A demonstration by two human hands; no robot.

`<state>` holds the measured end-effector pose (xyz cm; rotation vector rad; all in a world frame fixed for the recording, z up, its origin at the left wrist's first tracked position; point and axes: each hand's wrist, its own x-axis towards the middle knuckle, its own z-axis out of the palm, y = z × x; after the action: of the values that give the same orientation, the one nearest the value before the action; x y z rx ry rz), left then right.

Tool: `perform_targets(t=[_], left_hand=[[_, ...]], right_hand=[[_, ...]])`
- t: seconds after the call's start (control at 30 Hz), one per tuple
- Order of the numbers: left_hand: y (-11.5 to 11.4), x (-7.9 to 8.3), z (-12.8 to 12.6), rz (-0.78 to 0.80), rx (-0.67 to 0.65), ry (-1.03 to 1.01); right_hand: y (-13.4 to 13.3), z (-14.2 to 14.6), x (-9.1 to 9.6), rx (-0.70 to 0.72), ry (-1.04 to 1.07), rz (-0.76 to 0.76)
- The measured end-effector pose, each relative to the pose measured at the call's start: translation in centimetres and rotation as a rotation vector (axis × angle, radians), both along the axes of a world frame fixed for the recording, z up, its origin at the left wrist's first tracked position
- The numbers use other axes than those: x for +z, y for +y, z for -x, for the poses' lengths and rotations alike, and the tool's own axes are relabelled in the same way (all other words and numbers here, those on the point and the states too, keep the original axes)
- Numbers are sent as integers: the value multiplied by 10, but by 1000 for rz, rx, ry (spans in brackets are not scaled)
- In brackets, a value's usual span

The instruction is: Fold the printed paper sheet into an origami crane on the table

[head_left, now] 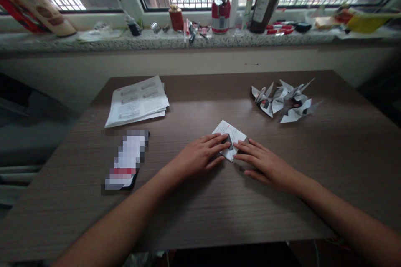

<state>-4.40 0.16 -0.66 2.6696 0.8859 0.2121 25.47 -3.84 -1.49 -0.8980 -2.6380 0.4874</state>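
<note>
A small folded piece of printed white paper (pixel 228 130) lies flat on the table, one corner pointing away and one toward me. My left hand (pixel 200 152) rests on its left side, fingers stretched out and touching it. From the right, my right hand (pixel 265 160) lays its outstretched fingertips on the paper's right edge. Both hands partly cover the sheet, so some of its folds are hidden. Farther back on the right sits a cluster of several folded paper cranes (pixel 286 100).
A stack of printed sheets (pixel 138 100) lies at the back left of the brown table (pixel 194 212). Nearer on the left is a phone (pixel 127 160) with a blurred screen. Along the granite windowsill (pixel 119 41) stand a red can (pixel 221 14), a dark bottle (pixel 267 2) and small items.
</note>
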Motion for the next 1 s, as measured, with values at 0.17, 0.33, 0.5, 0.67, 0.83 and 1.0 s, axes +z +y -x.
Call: perform_targets(t=[0.17,0.33,0.5,0.67,0.83,1.0], left_hand=[[0,-3,2,-17,-8,0],[-1,-3,1,-10,-9,-17],[-1,-1,1,-28,-39,-29],[-2,7,3,-19,-87,-2],[-3,11,4,0,-93,-10],[-2,11,5,15,-92,-18]], right_hand=[[0,1,-5,-8,-55,-56],[0,1,-3,-7,-47,-54],[0,2,-2,-16,-47,-67],[1,4,0,-50,-54,-32],[7,1,3,-123,9,54],[21,0,-2,-110,-84,-65]])
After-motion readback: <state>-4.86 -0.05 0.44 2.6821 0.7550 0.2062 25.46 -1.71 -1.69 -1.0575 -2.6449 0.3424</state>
